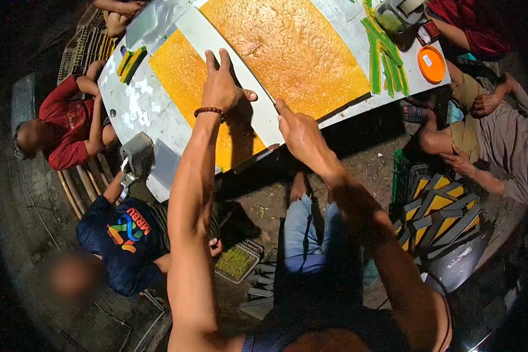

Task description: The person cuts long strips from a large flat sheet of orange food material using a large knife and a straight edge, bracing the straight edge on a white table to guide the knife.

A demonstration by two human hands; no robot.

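A long white strip (257, 120) runs between a narrow yellow-orange sheet (179, 61) on the left and a wide glossy one (299, 53) on the right. My left hand (222, 88) is over the strip and the narrow sheet's edge, fingers apart and thumb out to the right, holding nothing. By the near end of the strip, my right hand (301, 136) is closed, its index finger pointing forward along the wide sheet's edge. A thin dark line meets that fingertip; what the fingers grip is hidden and I cannot tell its kind.
Green-and-yellow strips (386, 58) lie at the table's right, beside an orange lid (431, 64). Smaller strips (132, 63) and a grey mug (138, 149) stand left. People sit around the table (120, 108). Below are a tray of green pieces (237, 262) and stacked yellow-filled dark trays (437, 205).
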